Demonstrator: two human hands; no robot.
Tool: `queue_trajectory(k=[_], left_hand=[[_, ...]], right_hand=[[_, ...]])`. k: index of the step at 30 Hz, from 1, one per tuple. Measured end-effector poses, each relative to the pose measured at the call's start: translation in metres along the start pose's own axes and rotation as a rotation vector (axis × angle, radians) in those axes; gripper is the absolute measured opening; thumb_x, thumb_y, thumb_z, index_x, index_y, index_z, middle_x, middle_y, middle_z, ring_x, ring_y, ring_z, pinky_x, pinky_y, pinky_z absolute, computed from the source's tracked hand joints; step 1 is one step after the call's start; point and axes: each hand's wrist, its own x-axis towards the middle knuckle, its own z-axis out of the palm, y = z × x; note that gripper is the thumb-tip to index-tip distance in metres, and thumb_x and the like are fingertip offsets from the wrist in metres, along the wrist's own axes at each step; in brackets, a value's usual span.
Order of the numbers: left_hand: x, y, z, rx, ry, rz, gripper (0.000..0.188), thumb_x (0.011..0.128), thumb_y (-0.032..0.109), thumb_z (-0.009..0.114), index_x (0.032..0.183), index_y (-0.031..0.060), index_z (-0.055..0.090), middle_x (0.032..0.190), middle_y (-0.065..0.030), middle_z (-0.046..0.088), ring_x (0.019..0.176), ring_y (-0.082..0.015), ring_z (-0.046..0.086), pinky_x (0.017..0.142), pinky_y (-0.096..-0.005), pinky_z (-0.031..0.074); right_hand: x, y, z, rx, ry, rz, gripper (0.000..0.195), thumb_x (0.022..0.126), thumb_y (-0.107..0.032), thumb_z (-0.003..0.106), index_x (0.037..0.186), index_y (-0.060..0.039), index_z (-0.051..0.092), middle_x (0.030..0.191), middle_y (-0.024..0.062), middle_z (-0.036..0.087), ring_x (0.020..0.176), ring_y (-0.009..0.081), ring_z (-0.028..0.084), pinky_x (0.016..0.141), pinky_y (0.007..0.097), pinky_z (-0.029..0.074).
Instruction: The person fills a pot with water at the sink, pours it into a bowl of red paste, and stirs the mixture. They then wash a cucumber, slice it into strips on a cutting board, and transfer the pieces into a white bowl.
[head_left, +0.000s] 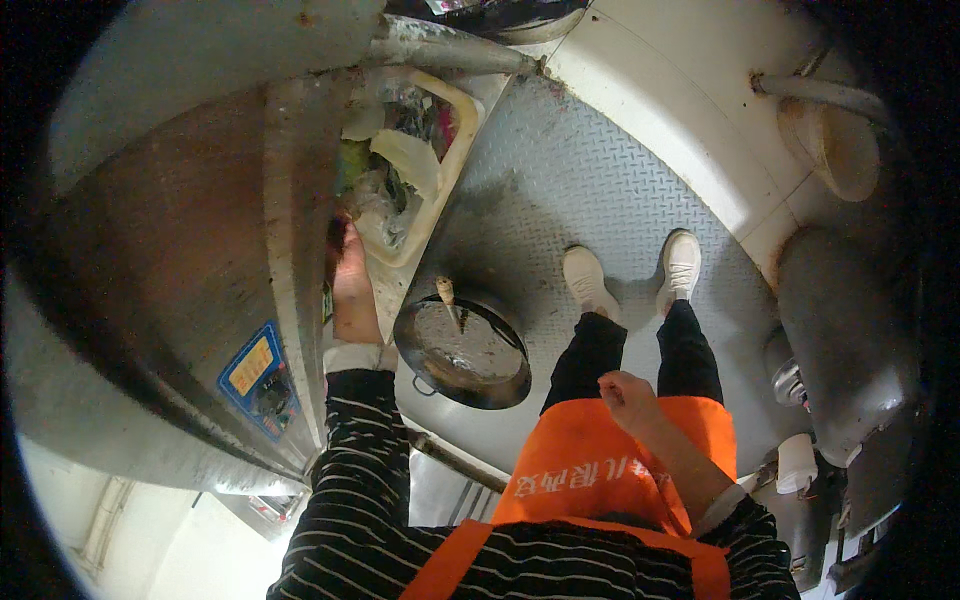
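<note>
At the left, my left hand (349, 251) reaches under the edge of a large metal surface (187, 217); its fingertips are shadowed, so what they touch cannot be told. Beside it lies a cream plastic bin (470, 124) holding crumpled clear plastic and pale green leaf-like scraps. My right hand (626, 394) hangs in front of the orange apron (600, 457), its fingers curled, with nothing visible in them. Below the bin, a dark wok (517, 390) rests low down, with greyish matter inside and a worn-handled tool (445, 289) standing in it.
Diamond-plate metal flooring (577, 165) lies under my light shoes (681, 262). A white tiled wall (675, 90) with a pipe (817, 94) stands beyond. On the right are a dark rounded metal body (847, 345) and a white container (795, 463). A blue label (262, 379) bears writing.
</note>
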Motion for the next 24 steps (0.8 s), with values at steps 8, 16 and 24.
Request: queue_trajectory(k=[8, 16, 24], left_hand=[[0.026, -0.074, -0.068, 1.88, -0.141, 0.273, 0.025, 0.083, 0.021, 0.054, 0.1, 0.0019, 0.058, 0.098, -0.0159, 0.059, 0.093, -0.0286, 0.057, 0.078, -0.0403, 0.046], [0.05, -0.036, -0.134, 2.429, 0.091, -0.275, 0.026, 0.086, 0.029, 0.051, 0.092, 0.006, 0.062, 0.075, -0.0138, 0.063, 0.064, -0.0243, 0.064, 0.054, -0.0372, 0.049], [0.039, -0.011, -0.117, 2.137, 0.319, -0.215, 0.029, 0.087, 0.031, 0.052, 0.101, 0.0063, 0.053, 0.076, -0.0107, 0.059, 0.06, -0.0227, 0.058, 0.057, -0.0365, 0.048]], right_hand=[[0.0, 0.025, 0.007, -0.045, 0.063, 0.09, 0.015, 0.081, -0.006, 0.06, 0.095, -0.0008, 0.06, 0.083, 0.0147, 0.064, 0.068, 0.0238, 0.063, 0.061, 0.03, 0.051], [0.006, 0.022, 0.002, -0.017, 0.055, 0.139, 0.016, 0.081, -0.009, 0.06, 0.095, -0.0005, 0.059, 0.085, 0.0144, 0.063, 0.067, 0.0246, 0.062, 0.063, 0.0317, 0.051], [0.015, 0.027, 0.003, -0.026, 0.033, 0.113, 0.015, 0.081, -0.01, 0.061, 0.093, -0.0009, 0.06, 0.085, 0.0155, 0.063, 0.069, 0.0272, 0.061, 0.063, 0.0347, 0.051]])
